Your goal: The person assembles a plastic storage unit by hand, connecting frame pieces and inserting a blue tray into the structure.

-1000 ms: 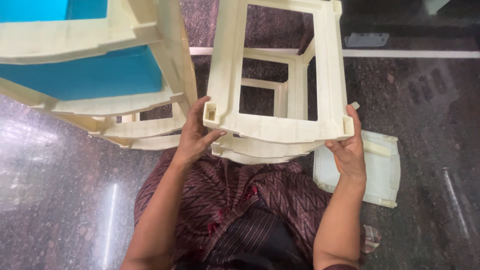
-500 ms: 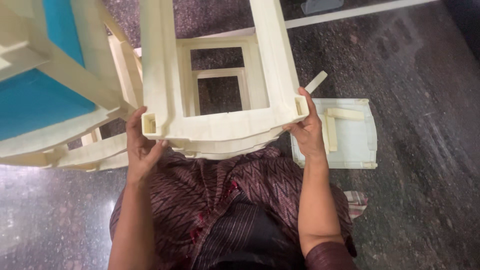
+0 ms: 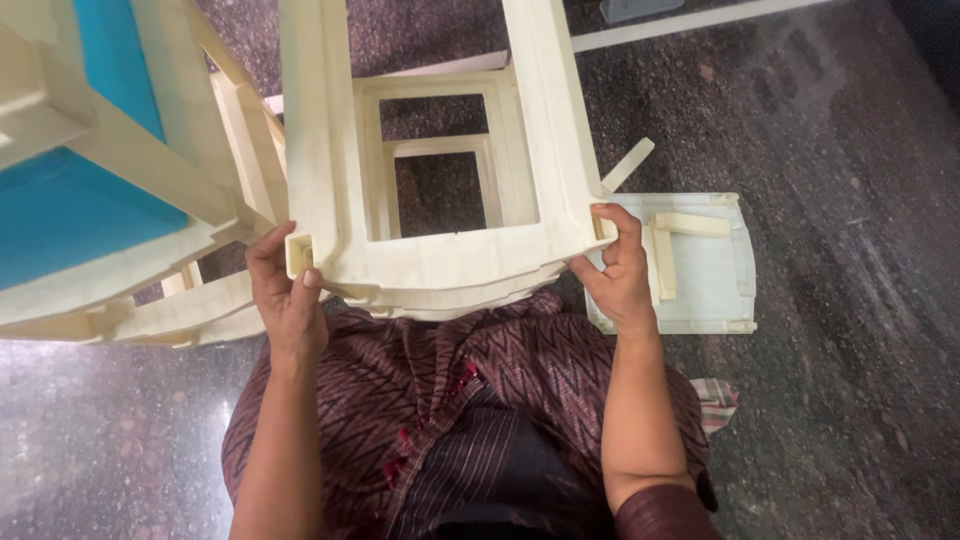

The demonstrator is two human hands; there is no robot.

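Note:
I hold a cream plastic frame (image 3: 440,262), a stack of rectangular open frames, upright in front of my lap. My left hand (image 3: 285,300) grips its lower left corner, thumb beside the hollow corner socket. My right hand (image 3: 618,270) grips its lower right corner, fingers wrapped over the edge. Smaller cream frames show through the opening behind it.
A cream rack with blue panels (image 3: 90,200) stands at the left, touching the frame stack. A pale shallow tray (image 3: 705,270) with loose cream strips lies on the dark speckled floor to the right. A white strip (image 3: 690,18) crosses the floor at the top.
The view has shifted: the frame and both hands now sit more to the left and lower. My grip on both lower corners is unchanged.

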